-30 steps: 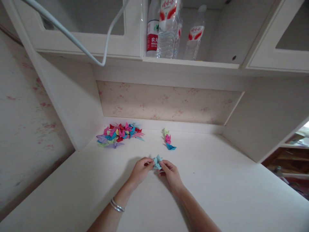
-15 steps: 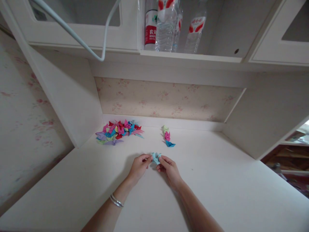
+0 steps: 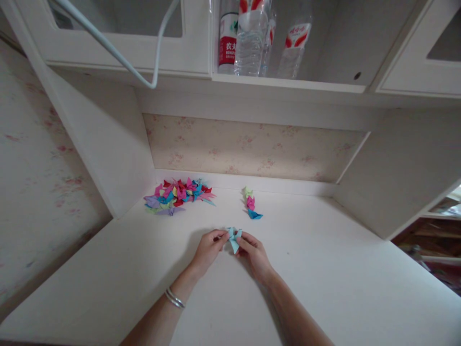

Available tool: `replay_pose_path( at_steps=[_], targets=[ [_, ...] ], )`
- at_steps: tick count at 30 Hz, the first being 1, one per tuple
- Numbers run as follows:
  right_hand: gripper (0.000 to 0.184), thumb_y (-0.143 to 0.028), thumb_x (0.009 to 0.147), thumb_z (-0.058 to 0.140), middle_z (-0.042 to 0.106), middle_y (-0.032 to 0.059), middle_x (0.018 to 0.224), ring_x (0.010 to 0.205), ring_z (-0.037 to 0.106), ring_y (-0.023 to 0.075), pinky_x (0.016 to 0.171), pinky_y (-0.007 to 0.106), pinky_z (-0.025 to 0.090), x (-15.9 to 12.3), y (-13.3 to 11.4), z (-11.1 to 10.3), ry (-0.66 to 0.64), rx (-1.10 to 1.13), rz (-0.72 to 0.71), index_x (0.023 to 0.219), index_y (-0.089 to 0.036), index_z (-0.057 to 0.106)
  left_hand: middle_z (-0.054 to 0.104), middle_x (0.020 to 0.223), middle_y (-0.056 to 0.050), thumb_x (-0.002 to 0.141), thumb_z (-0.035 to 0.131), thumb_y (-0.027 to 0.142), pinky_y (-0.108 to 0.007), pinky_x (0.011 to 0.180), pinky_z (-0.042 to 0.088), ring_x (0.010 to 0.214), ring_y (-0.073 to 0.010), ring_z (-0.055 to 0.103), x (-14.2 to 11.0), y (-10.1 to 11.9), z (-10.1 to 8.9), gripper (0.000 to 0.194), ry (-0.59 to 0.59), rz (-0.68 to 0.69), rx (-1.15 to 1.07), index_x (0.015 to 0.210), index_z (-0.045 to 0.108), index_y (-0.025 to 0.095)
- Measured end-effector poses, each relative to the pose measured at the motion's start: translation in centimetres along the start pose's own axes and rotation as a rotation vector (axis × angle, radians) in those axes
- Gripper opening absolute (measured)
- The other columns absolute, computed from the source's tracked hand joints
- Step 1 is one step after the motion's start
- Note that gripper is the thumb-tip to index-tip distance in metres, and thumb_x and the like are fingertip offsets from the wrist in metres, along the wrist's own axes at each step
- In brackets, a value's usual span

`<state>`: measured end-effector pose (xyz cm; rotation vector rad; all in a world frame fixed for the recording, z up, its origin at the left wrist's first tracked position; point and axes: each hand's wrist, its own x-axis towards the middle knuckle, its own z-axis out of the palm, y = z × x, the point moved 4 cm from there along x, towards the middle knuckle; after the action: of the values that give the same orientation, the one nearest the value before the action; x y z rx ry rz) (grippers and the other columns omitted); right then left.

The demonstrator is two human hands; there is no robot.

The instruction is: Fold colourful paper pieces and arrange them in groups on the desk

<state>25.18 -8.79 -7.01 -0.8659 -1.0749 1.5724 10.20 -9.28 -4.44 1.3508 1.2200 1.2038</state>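
Observation:
A light blue folded-paper crane (image 3: 234, 239) is held just above the white desk between both hands. My left hand (image 3: 211, 247) pinches its left side with thumb and fingers. On the other side, my right hand (image 3: 253, 252) grips the paper in a pinch too. One pale point of the paper hangs down between the fingertips. Beyond the hands lie a blue folded-paper piece (image 3: 255, 215), a pink one (image 3: 250, 203) and a light green one (image 3: 247, 192) in a short row.
A heap of colourful folded-paper pieces (image 3: 176, 194) lies at the back left of the desk (image 3: 317, 288). Overhead, a shelf holds several plastic bottles (image 3: 248, 43), and a white cable (image 3: 144, 82) dangles in front of the cabinet. Side panels bound the desk.
The light blue paper has opened out a little, and a point of it now hangs lower between the fingers. Both hands stay in nearly the same place.

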Motion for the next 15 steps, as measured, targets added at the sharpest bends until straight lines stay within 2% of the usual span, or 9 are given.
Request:
replay_pose_path(
  at_steps=[7,15],
  targets=[
    [0.035,-0.039,0.075,0.073,0.065,0.0037,0.074,0.061,0.053,0.0112,0.056,0.025,0.040,0.01,0.12,-0.06,0.005,0.005,-0.007,0.102,-0.016,0.071,0.049,0.057,0.003,0.074,0.064,0.054,-0.023,0.053,0.031,0.055,-0.0105,0.041,0.02,-0.10,0.04,0.045,0.001,-0.016,-0.007,0.084,0.072,0.011],
    [0.036,-0.040,0.077,0.072,0.065,0.0043,0.075,0.059,0.053,0.0110,0.056,0.025,0.040,0.02,0.23,-0.12,0.004,0.022,-0.014,0.103,-0.015,0.070,0.045,0.055,0.004,0.076,0.063,0.053,-0.022,0.051,0.028,0.054,-0.0097,0.038,0.03,-0.30,0.15,0.047,-0.013,-0.025,-0.031,0.092,0.071,0.009]
  ],
)
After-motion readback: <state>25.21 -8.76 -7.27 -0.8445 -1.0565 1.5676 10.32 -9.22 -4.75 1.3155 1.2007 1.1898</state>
